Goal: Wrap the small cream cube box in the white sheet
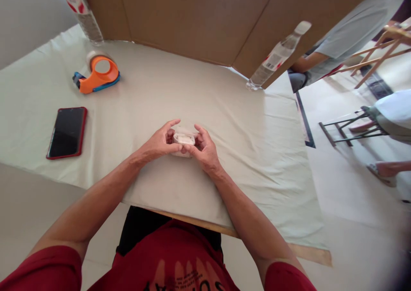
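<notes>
Between my hands, low over the cloth-covered table, is a small whitish box (184,139) with a see-through upper part. Its exact kind is too small to make out. My left hand (162,142) grips its left side, the thumb along the near edge and the index finger raised. On the other side my right hand (205,148) holds it, thumb at the front and fingers curled round the right end. The fingers partly hide the box's sides.
A red-cased phone (67,132) and an orange tape dispenser (99,73) lie to the left. One water bottle (84,19) stands back left, another bottle (276,58) back right. A cardboard panel (192,19) borders the table's (257,154) rear. People sit beyond, on the right.
</notes>
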`<act>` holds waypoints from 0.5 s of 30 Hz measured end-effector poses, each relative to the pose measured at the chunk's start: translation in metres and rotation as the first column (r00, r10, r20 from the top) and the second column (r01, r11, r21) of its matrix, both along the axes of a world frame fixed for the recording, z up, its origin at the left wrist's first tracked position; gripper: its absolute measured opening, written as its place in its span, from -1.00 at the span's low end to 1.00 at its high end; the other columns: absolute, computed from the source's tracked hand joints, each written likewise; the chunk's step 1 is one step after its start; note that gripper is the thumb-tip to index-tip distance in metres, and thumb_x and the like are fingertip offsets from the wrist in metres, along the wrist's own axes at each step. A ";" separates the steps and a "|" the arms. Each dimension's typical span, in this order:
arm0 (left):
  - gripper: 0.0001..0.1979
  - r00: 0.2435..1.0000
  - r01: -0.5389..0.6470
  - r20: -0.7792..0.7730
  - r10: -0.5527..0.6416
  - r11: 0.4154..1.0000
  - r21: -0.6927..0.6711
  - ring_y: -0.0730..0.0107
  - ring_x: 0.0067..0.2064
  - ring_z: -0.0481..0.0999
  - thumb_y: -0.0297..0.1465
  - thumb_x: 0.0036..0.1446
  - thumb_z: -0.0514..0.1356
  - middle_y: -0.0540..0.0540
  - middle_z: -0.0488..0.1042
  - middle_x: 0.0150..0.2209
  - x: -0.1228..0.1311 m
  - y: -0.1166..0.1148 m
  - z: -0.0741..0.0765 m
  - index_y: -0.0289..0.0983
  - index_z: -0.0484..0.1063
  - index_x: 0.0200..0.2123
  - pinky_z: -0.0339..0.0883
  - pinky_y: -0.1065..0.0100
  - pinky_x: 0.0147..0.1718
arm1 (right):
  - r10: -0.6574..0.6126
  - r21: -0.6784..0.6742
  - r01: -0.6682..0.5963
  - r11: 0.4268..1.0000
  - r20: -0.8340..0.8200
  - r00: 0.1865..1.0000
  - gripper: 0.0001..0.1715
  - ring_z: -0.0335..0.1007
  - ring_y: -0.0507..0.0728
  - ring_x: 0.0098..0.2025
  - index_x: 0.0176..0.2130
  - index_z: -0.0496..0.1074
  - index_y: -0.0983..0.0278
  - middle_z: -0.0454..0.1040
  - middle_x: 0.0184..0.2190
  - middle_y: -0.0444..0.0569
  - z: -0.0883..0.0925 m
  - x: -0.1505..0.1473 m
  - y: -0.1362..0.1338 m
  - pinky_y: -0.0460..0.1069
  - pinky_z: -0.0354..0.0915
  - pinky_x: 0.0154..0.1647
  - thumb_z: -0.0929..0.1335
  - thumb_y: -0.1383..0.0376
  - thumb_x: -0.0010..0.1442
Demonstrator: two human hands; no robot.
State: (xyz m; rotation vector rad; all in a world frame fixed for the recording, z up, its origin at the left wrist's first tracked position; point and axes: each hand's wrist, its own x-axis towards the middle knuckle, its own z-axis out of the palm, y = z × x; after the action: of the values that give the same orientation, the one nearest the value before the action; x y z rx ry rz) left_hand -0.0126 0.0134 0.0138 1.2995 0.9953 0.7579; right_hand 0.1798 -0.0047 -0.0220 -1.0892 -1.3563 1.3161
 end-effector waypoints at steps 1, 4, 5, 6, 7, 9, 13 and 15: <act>0.10 1.000 0.015 0.008 -0.015 1.000 -0.007 0.17 -0.07 0.58 -0.25 -0.12 0.42 -0.16 0.53 -0.12 0.000 0.000 0.000 -0.32 -0.04 0.42 0.40 0.27 -0.14 | -0.002 -0.004 0.002 1.000 -0.006 1.000 0.14 0.56 0.21 -0.12 0.36 0.11 0.18 0.52 -0.01 0.08 0.001 0.000 -0.001 0.17 0.47 -0.02 0.53 -0.13 0.00; 0.10 0.998 0.049 0.031 -0.048 0.998 -0.028 0.15 -0.07 0.60 -0.25 -0.07 0.41 -0.22 0.57 -0.07 0.000 -0.002 0.000 -0.30 -0.09 0.44 0.40 0.26 -0.15 | -0.035 0.025 0.034 0.999 0.039 0.999 0.08 0.55 0.20 -0.10 0.35 0.15 0.20 0.54 -0.04 0.05 0.002 0.002 -0.002 0.17 0.43 0.04 0.53 -0.08 0.02; 0.09 0.998 0.053 0.032 -0.052 0.998 -0.033 0.16 -0.08 0.61 -0.26 -0.06 0.40 -0.22 0.58 -0.07 0.000 -0.002 0.000 -0.29 -0.09 0.44 0.40 0.27 -0.17 | -0.047 0.040 0.044 0.998 0.065 0.997 0.04 0.54 0.20 -0.07 0.33 0.17 0.20 0.55 -0.05 0.05 0.003 0.002 -0.002 0.17 0.41 0.07 0.52 -0.06 0.03; 0.08 0.998 0.052 0.030 -0.051 0.998 -0.034 0.17 -0.10 0.61 -0.28 -0.05 0.40 -0.22 0.59 -0.08 0.000 -0.002 0.000 -0.29 -0.09 0.44 0.39 0.29 -0.20 | -0.056 0.054 0.052 0.997 0.091 0.994 0.01 0.52 0.21 -0.04 0.32 0.19 0.21 0.55 -0.06 0.05 0.003 0.003 -0.002 0.18 0.39 0.11 0.51 -0.06 0.05; 0.07 0.999 0.046 0.027 -0.045 0.998 -0.032 0.18 -0.12 0.61 -0.29 -0.04 0.39 -0.21 0.59 -0.11 0.001 -0.002 0.000 -0.29 -0.09 0.44 0.38 0.29 -0.22 | -0.066 0.066 0.058 0.996 0.116 0.991 -0.01 0.51 0.22 -0.01 0.31 0.21 0.22 0.56 -0.06 0.06 0.003 0.003 -0.002 0.18 0.36 0.14 0.50 -0.06 0.06; 0.06 0.999 0.032 0.028 -0.031 0.999 -0.024 0.20 -0.14 0.61 -0.29 -0.04 0.39 -0.18 0.61 -0.16 0.002 -0.002 -0.001 -0.31 -0.08 0.44 0.37 0.30 -0.22 | -0.086 0.075 0.075 0.994 0.151 0.985 -0.03 0.50 0.23 0.02 0.30 0.23 0.26 0.56 -0.04 0.10 0.003 0.002 -0.002 0.18 0.34 0.16 0.49 -0.08 0.07; 0.06 0.999 0.032 0.038 -0.032 0.999 -0.019 0.21 -0.14 0.60 -0.27 -0.02 0.38 -0.14 0.61 -0.23 0.003 -0.002 -0.004 -0.35 -0.09 0.44 0.38 0.27 -0.17 | -0.100 0.073 0.090 0.993 0.152 0.983 -0.05 0.51 0.22 -0.01 0.29 0.24 0.26 0.56 0.00 0.12 0.002 0.000 -0.002 0.17 0.38 0.11 0.47 -0.11 0.09; 0.06 0.999 0.043 0.029 -0.042 0.999 -0.008 0.21 -0.15 0.60 -0.26 -0.01 0.38 -0.15 0.61 -0.23 0.003 -0.002 -0.005 -0.34 -0.11 0.45 0.38 0.27 -0.18 | -0.103 0.085 0.091 0.992 0.146 0.984 -0.06 0.52 0.22 -0.04 0.28 0.25 0.24 0.57 0.00 0.11 0.001 -0.001 -0.003 0.16 0.41 0.06 0.47 -0.12 0.09</act>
State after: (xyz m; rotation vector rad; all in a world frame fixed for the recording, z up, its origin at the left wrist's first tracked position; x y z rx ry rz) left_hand -0.0100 0.0113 0.0087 1.2950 0.9443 0.7371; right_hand 0.1793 -0.0077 -0.0207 -1.2042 -1.4338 1.1199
